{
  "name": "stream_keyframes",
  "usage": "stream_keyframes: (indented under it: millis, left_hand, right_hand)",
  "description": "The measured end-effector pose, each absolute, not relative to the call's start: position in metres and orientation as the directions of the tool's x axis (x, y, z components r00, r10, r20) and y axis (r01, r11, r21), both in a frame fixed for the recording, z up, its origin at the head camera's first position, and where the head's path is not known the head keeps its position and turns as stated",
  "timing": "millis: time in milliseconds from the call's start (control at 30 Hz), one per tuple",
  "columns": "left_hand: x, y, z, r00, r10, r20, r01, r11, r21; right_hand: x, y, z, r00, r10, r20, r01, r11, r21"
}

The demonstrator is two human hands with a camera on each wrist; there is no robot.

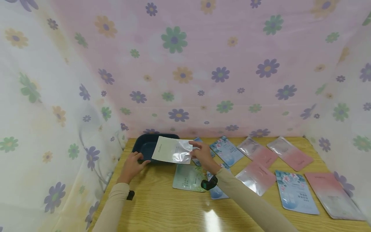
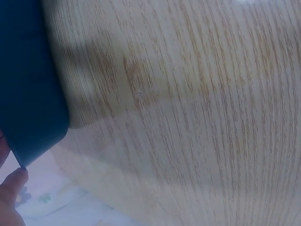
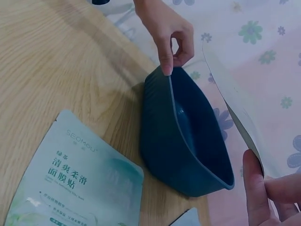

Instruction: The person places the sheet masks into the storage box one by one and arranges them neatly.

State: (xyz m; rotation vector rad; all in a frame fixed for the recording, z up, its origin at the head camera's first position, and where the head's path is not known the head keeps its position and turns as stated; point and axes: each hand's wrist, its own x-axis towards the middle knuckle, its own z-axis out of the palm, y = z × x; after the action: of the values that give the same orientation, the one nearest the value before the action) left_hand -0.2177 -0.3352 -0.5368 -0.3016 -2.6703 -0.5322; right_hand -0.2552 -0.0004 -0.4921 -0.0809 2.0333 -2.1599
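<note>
A dark blue plastic basin (image 1: 142, 145) sits at the far left of the table. My left hand (image 1: 131, 167) pinches its near-left rim; in the right wrist view the thumb of that left hand (image 3: 167, 35) lies outside the basin wall (image 3: 162, 134). Between the thumb and fingers of my right hand (image 1: 203, 157) is a cream and silver face mask packet (image 1: 169, 149), gripped at its right end. The packet hangs tilted above the basin's right side, apart from the rim in the right wrist view. A green face mask packet (image 1: 186, 178) lies just below it.
Blue floral mask packets (image 1: 227, 150) and pink-and-silver ones (image 1: 291, 154), several in all, lie spread over the right half of the wooden table (image 1: 162, 206). Flower-patterned cloth (image 1: 203, 96) encloses the table at the back and both sides.
</note>
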Motion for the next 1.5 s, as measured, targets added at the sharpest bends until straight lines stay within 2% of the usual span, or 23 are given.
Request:
stream_keyframes:
  millis: [367, 900, 1200, 1400, 1500]
  left_hand:
    - [-0.214, -0.336, -0.535, -0.891, 0.119, 0.439, 0.284, 0.900, 0.331]
    - [-0.225, -0.325, -0.535, -0.905, 0.127, 0.405, 0.289, 0.883, 0.369]
    - [-0.225, -0.326, -0.539, -0.929, 0.096, 0.358, 0.255, 0.866, 0.429]
    - [-0.223, -0.331, -0.537, -0.924, 0.087, 0.373, 0.255, 0.868, 0.427]
    - [-0.223, -0.334, -0.537, -0.921, 0.087, 0.378, 0.255, 0.872, 0.419]
  right_hand:
    - [-0.280, -0.043, -0.499, -0.995, -0.088, -0.044, 0.048, -0.049, -0.998]
    - [-0.309, -0.075, -0.516, -0.992, -0.114, 0.060, -0.077, 0.147, -0.986]
    - [-0.316, -0.085, -0.528, -0.957, -0.254, 0.141, -0.233, 0.381, -0.894]
    - [-0.313, -0.096, -0.521, -0.905, -0.380, 0.190, -0.378, 0.516, -0.769]
    - [-0.310, -0.101, -0.519, -0.902, -0.402, 0.157, -0.373, 0.542, -0.753]
